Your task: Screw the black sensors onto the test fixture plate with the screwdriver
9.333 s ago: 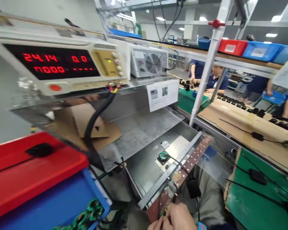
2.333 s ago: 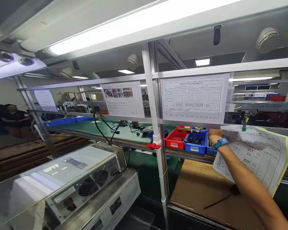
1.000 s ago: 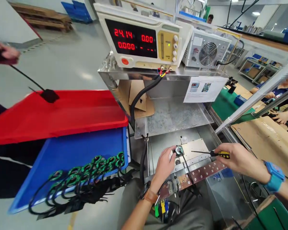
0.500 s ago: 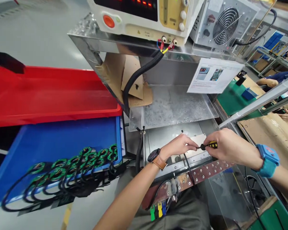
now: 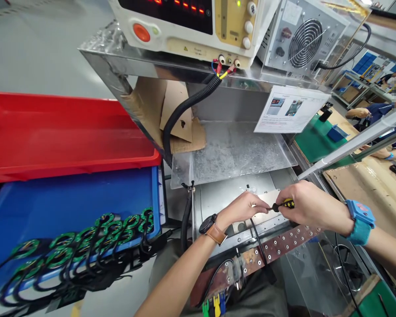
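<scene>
My right hand (image 5: 302,201) is closed around the handle of a small screwdriver (image 5: 288,203), black with yellow stars. Its thin shaft points left, and my left hand (image 5: 241,207) pinches that end between thumb and fingers. Whether a small part sits at the tip is hidden by the fingertips. Both hands are above a pale metal plate (image 5: 271,196) inside a shallow metal tray (image 5: 214,193). Below my left hand a black cable (image 5: 258,233) runs from the plate across a brown strip (image 5: 284,243) studded with metal fasteners.
Left stand a red bin (image 5: 69,132) and a blue bin (image 5: 86,189) with several green ring-shaped boards (image 5: 104,220) on black cables. A power supply (image 5: 185,39) sits on the shelf above, a printed sheet (image 5: 280,119) hanging beneath. Coloured clips (image 5: 214,306) lie near my lap. People work at right.
The camera view has shifted slightly, so the bins and shelf appear further left. Both hands keep the same hold on the screwdriver.
</scene>
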